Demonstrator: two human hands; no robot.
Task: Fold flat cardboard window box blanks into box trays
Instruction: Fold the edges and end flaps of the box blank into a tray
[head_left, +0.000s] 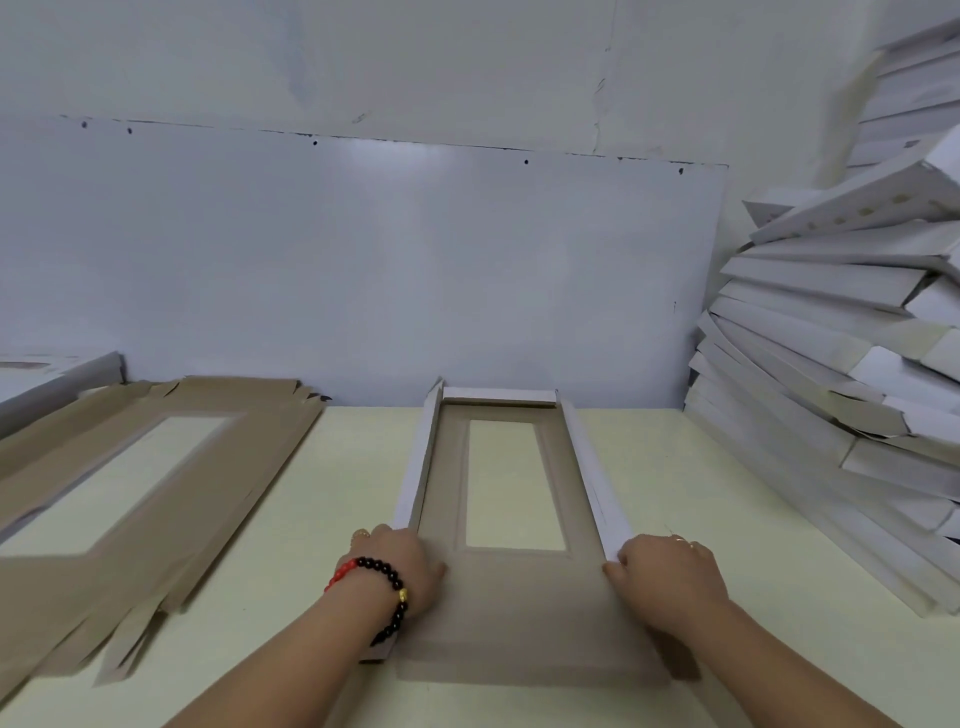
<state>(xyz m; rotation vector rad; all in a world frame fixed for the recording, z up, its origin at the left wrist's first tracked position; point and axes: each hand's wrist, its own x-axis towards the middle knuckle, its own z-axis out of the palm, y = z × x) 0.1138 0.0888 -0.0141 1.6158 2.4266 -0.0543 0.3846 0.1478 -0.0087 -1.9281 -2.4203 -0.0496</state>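
A brown cardboard window box blank (511, 597) lies on the pale yellow worktop (701, 493), straight ahead of the person, with its rectangular window cutout (511, 483) showing the worktop through it. Its two long side flaps and the short far flap (497, 396) stand up, white on their outer faces, so the piece already has three raised walls; the near end lies flat.

The left hand (402, 569) sits at the near end of the left side flap (413, 473), fingers curled round the flap's edge, thumb pointing inward over the brown panel. A bracelet of black and red beads (376, 587) circles that wrist. The right hand (667, 574) holds the near end of the right side flap (592, 467) in the same way, its grip closed on the white wall, with a ring on one finger.

To the left, a stack of flat brown blanks (119, 499) lies on the worktop, window cutouts aligned. At the right, a leaning pile of folded white trays (831, 364) rises against the grey wall (363, 260).
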